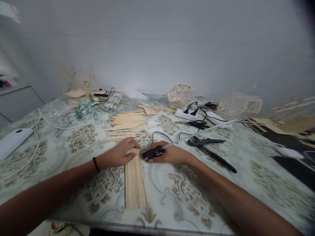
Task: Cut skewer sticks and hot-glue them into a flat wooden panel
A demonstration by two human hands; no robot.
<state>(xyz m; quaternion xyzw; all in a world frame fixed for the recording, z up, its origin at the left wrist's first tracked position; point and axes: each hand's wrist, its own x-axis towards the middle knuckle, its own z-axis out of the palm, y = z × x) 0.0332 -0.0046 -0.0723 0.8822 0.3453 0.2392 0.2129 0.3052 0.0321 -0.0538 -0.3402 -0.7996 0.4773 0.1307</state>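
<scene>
A flat panel of wooden sticks (135, 183) laid side by side lies on the patterned table (187, 193) in front of me. My left hand (120, 153) rests flat on the panel's far end, fingers stretched out, with a ring on one finger and a black band at the wrist. My right hand (169, 153) is closed round a black glue gun (154, 152), whose nozzle points left at the panel's top right corner. A long white glue stick (199, 132) juts from the gun's back.
Loose wooden sticks (126, 122) lie piled beyond my hands. Black pliers (209, 148) lie to the right, with a white power strip (185, 114) and black cables behind. Stick-built frames (180, 95) stand by the wall. A white device (12, 140) sits at the left edge.
</scene>
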